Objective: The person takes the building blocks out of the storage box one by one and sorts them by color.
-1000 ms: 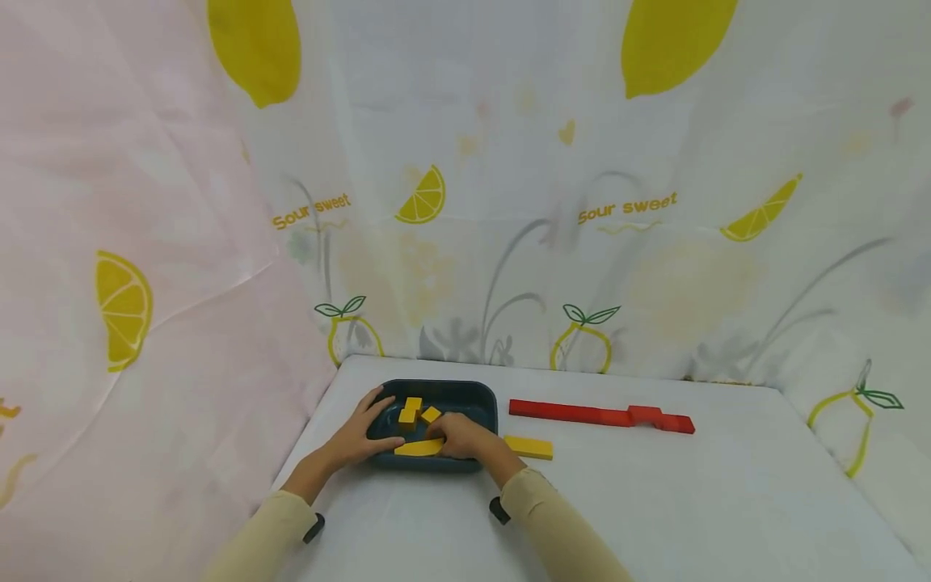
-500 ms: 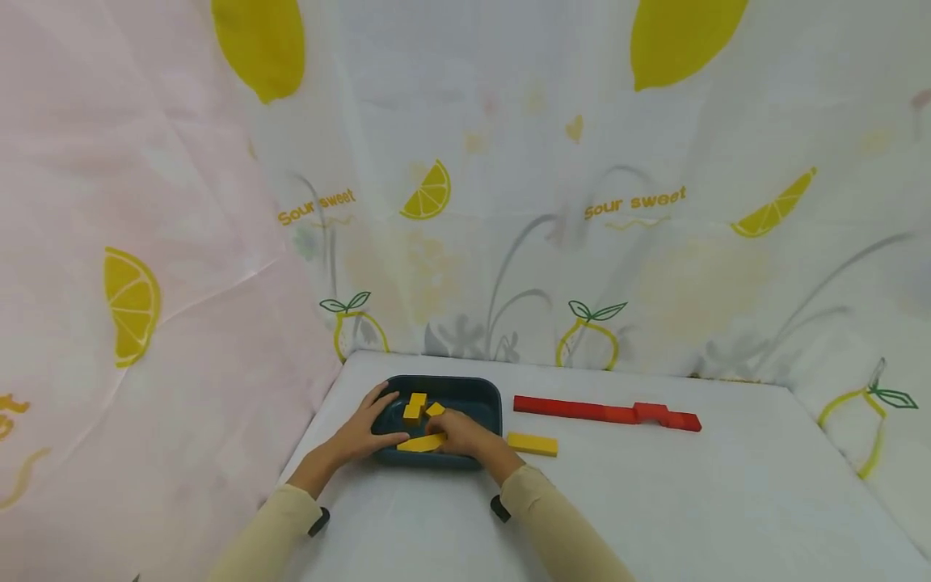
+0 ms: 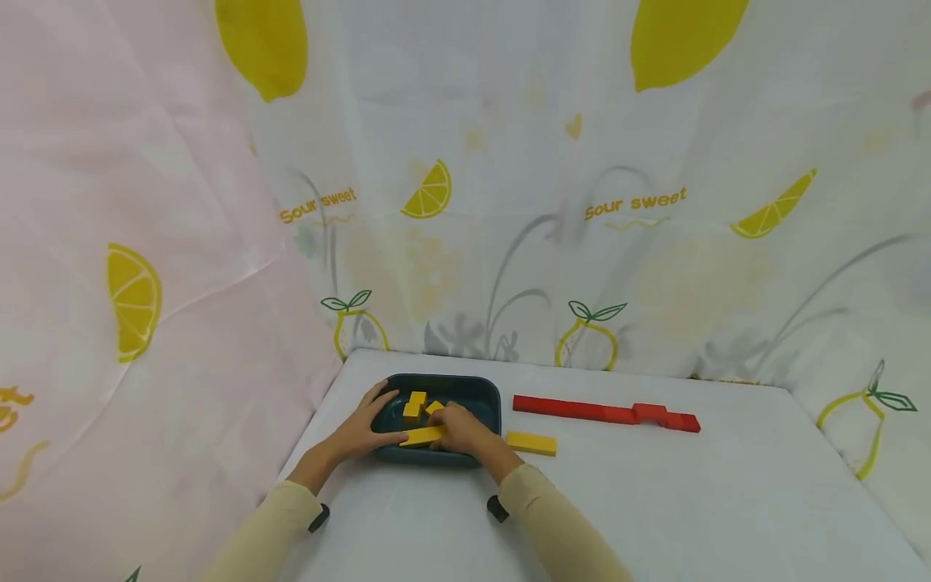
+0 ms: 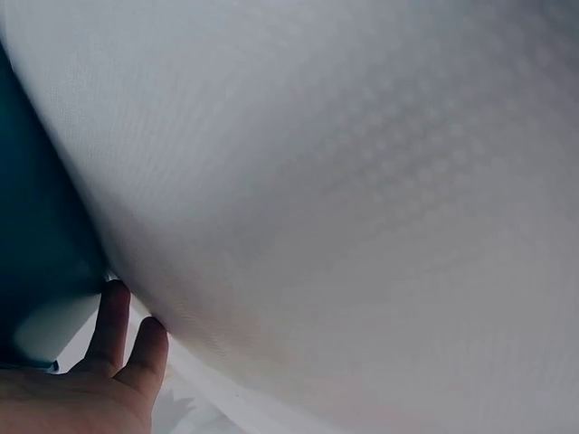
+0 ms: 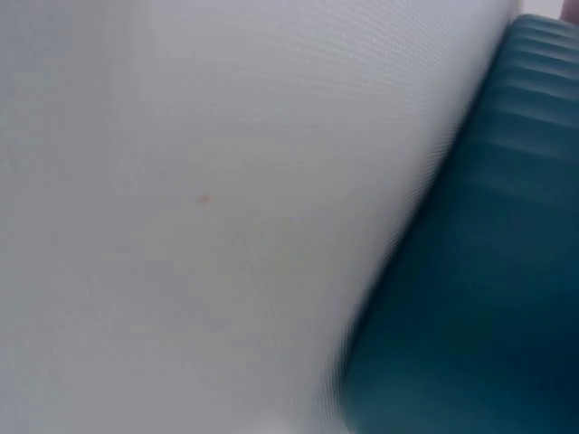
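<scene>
In the head view a dark teal tray point(image 3: 436, 459) holds several yellow blocks. My right hand point(image 3: 462, 430) reaches into its front half and pinches the right end of a long yellow block point(image 3: 422, 437). Spread over the tray's left rim is my left hand point(image 3: 359, 428), its thumb by that block's left end. Behind the long block lie small yellow blocks point(image 3: 412, 410). The left wrist view shows fingers of my left hand point(image 4: 99, 380) at the outside of the tray point(image 4: 41, 226). Only the tray's side point(image 5: 479, 271) fills the right wrist view's right part.
A yellow block point(image 3: 532, 443) lies just right of the tray on the white table point(image 3: 655, 501). Farther back on the right is a long row of red pieces point(image 3: 582, 409), with a raised piece near its right end. A lemon-print cloth hangs behind.
The long yellow block has risen slightly at the tray's front, held by my right hand. My left hand has stayed at the left rim. The head view has shifted a little.
</scene>
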The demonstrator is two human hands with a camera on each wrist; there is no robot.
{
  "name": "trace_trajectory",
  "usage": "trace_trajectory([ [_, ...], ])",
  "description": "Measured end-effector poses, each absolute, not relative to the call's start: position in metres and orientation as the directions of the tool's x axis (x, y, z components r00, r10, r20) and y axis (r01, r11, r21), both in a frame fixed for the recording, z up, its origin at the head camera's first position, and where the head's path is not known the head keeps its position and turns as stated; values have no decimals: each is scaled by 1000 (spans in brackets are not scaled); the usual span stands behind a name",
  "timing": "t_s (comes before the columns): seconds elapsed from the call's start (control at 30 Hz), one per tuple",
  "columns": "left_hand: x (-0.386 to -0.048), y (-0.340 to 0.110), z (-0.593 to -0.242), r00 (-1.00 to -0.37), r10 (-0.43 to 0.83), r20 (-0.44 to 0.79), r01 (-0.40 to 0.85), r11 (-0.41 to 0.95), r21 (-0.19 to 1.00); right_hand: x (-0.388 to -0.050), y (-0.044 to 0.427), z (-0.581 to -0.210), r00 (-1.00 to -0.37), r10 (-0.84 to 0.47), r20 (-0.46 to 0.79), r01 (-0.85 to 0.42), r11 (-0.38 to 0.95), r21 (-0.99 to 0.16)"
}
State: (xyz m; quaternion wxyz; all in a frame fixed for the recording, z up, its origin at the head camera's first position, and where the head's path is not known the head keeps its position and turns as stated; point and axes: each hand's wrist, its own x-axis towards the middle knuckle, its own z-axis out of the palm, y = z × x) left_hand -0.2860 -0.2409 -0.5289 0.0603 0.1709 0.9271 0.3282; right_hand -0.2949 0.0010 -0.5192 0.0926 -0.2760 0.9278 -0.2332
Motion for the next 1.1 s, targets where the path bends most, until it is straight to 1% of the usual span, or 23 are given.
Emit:
trace_trajectory([
  [0.17,-287,-240,-529,-934,357,10,283,725,628,-294,1,-514,-851,-526,-3,-472,766,-438],
  [0.33,-290,-242,-528,-932,363,25,294,711,638,-296,0,-508,-864,-504,-8,-459,792,-402],
  [0.47,-290,-241,-529,-933,359,32,292,700,652,-296,2,-504,-869,-495,4,-454,794,-404],
  [0.7,-289,-235,-532,-935,356,-3,267,706,656,-289,18,-494,-873,-481,85,-470,781,-412],
  [0.8,-290,-233,-532,-933,360,-2,272,707,652,-286,25,-492,-859,-498,117,-498,761,-416],
  [0.97,-289,-237,-532,-935,356,5,273,708,652,-281,33,-488,-815,-549,188,-571,701,-427],
  [1.1,-288,-240,-531,-935,354,13,273,698,662,-274,40,-484,-790,-561,246,-608,667,-430],
])
